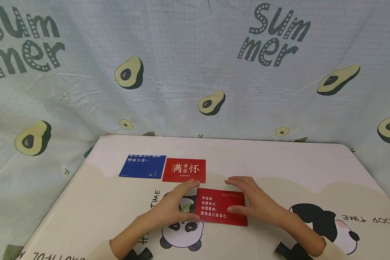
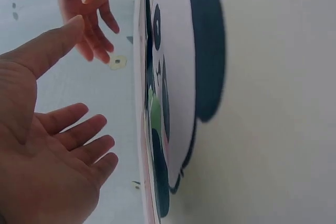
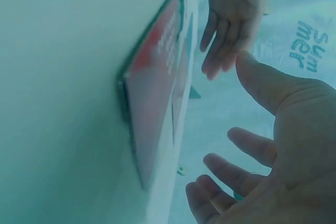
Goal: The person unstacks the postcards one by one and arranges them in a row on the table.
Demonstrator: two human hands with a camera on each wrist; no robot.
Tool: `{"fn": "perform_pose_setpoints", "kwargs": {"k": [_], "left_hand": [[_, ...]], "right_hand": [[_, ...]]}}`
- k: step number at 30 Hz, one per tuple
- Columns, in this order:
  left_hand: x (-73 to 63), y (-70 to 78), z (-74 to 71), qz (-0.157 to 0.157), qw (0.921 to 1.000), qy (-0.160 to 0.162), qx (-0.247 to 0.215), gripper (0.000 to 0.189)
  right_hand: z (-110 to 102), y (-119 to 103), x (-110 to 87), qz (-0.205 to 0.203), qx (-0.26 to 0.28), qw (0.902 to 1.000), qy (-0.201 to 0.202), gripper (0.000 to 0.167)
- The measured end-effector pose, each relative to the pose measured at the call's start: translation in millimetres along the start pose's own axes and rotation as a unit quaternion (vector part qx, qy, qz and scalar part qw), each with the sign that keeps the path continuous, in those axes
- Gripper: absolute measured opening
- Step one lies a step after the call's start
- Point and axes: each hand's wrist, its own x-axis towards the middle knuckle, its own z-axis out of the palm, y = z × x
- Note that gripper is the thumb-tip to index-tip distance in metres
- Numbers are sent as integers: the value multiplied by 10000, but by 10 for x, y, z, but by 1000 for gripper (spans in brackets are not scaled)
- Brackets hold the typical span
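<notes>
A red card (image 1: 211, 213) with white writing lies flat on the table, slightly turned, between the two hands in the head view. My left hand (image 1: 172, 209) hovers by its left edge, thumb and fingers spread apart. Over its right part is my right hand (image 1: 256, 202), thumb above the card and fingers extended towards the far side. The left wrist view shows the left palm (image 2: 47, 161) with nothing in it. In the right wrist view the right hand (image 3: 283, 140) is off the card (image 3: 152, 93), its fingers loosely bent and holding nothing.
Farther back lie a blue card (image 1: 143, 168) and another red card (image 1: 185, 175), side by side. The table covering (image 1: 279, 159) carries printed pandas and lettering. Behind it hangs a cloth (image 1: 182, 54) with avocados printed on it.
</notes>
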Motion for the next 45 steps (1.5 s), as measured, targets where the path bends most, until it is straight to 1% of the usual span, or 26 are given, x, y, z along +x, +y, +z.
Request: {"fn": "perform_pose_setpoints", "kwargs": {"k": [2, 8, 14, 16, 21, 28, 32, 38, 45], "left_hand": [[0, -4, 27, 9, 10000, -18, 56, 87], [2, -44, 84, -1, 10000, -69, -37, 86], [15, -95, 151, 50, 9999, -74, 49, 85], [24, -101, 169, 79, 9999, -62, 79, 86], [40, -101, 205, 159, 9999, -25, 59, 85], [42, -112, 246, 170, 9997, -50, 139, 84], [51, -123, 265, 187, 9997, -45, 160, 84], [65, -135, 295, 202, 9992, -35, 333, 83], [61, -134, 296, 194, 9988, 8, 445, 86]], "right_hand": [[9, 18, -63, 9, 0, 10000, 14, 74], [29, 64, -217, 24, 30, 10000, 40, 73], [47, 149, -294, 73, 44, 10000, 48, 76], [56, 182, -310, -18, -31, 10000, 66, 76], [72, 240, -335, -33, -190, 9998, 108, 81], [100, 276, -346, 24, -165, 9999, 33, 87], [123, 284, -354, 22, -120, 9999, 26, 86], [142, 298, -363, 4, -111, 9999, 66, 85], [141, 306, -363, 85, -31, 9999, 79, 84]]}}
